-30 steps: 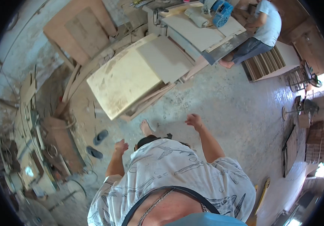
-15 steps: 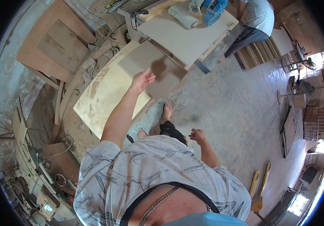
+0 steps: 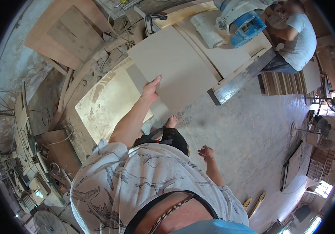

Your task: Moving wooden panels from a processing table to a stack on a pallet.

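Observation:
My left hand [image 3: 150, 91] is at the near left edge of a pale flat board [image 3: 175, 70], its thumb at the board's surface and its other fingers mostly hidden. The board reaches back to a table that bears a blue motor [image 3: 247, 32] with a pale housing. Under the board, a grey panel [image 3: 137, 78] lies on a stack topped by a cream sheet [image 3: 109, 99]. Low by my right side hangs my right hand [image 3: 206, 153], fingers loosely bent and apart, holding nothing.
A person in a light shirt [image 3: 302, 43] is behind the table's far right, near upright stacked boards [image 3: 282, 84]. A metal-faced table edge [image 3: 230, 95] juts toward the floor. A clamp [image 3: 152, 23] stands at the table's left; a fan [image 3: 323, 126] is at right.
My left hand has come to the board's edge. The board now extends nearer, covering much of the grey panel, and a gap shows behind it. The other person has straightened up somewhat.

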A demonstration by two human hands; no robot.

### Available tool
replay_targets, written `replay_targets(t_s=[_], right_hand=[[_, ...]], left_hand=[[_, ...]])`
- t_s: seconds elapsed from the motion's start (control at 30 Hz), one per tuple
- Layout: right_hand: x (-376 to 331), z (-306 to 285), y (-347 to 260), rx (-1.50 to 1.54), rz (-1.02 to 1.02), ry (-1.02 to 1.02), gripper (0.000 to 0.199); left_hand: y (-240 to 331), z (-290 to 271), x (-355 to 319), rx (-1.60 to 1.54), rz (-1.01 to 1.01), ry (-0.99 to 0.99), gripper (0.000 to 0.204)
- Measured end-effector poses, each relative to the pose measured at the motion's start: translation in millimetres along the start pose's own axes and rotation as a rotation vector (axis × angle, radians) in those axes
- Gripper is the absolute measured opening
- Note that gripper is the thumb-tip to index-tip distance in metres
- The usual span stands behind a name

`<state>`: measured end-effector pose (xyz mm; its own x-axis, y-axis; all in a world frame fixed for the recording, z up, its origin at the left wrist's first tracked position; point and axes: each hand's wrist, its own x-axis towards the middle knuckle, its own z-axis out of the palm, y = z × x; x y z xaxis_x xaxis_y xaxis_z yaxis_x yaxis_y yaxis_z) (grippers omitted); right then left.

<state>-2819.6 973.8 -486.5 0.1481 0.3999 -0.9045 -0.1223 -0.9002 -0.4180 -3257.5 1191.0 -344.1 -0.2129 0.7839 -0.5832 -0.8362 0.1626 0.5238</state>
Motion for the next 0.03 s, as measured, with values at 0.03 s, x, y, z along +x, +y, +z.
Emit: replay_targets(t_s=[0.03], right_hand=[[10.7, -6.4, -7.6, 0.034, 0.010, -0.034, 0.037]], left_hand=[[0.9, 0.3, 0.1, -0.004, 0.003, 0.002, 0.048]])
